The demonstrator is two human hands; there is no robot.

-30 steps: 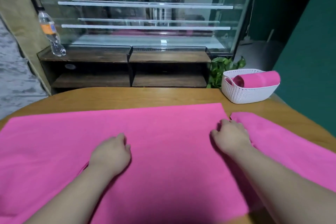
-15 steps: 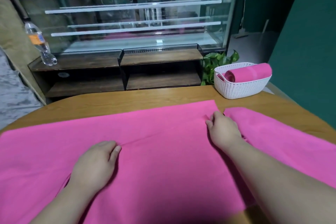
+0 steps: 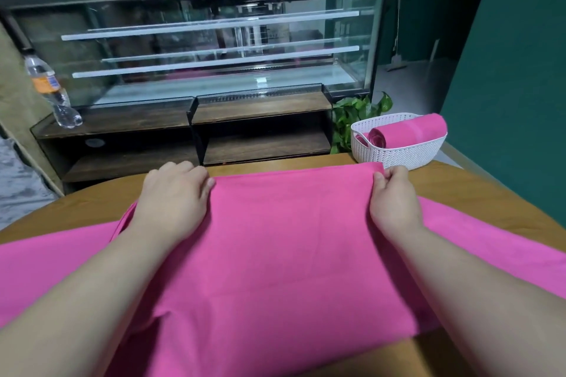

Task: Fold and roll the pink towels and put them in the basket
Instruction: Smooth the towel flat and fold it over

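Observation:
A pink towel (image 3: 284, 254) lies spread across the wooden table (image 3: 477, 193), its far edge raised into a fold. My left hand (image 3: 176, 196) grips that far edge at the left, fingers curled over it. My right hand (image 3: 395, 196) pinches the far right corner between thumb and fingers. A second pink towel (image 3: 490, 242) lies flat to the right, partly under my right arm. The white woven basket (image 3: 398, 154) stands at the table's far right corner with a rolled pink towel (image 3: 407, 133) lying in it.
Beyond the table stands a glass display case (image 3: 214, 40) on a dark wooden shelf unit (image 3: 196, 131). A plastic water bottle (image 3: 50, 92) stands on the shelf at the left. A green plant (image 3: 352, 113) sits behind the basket. A green wall (image 3: 514, 70) rises on the right.
Both hands have moved from the towel's middle to its far edge and taken hold of it; the edge now stands lifted. The camera has tilted, so the view shifted.

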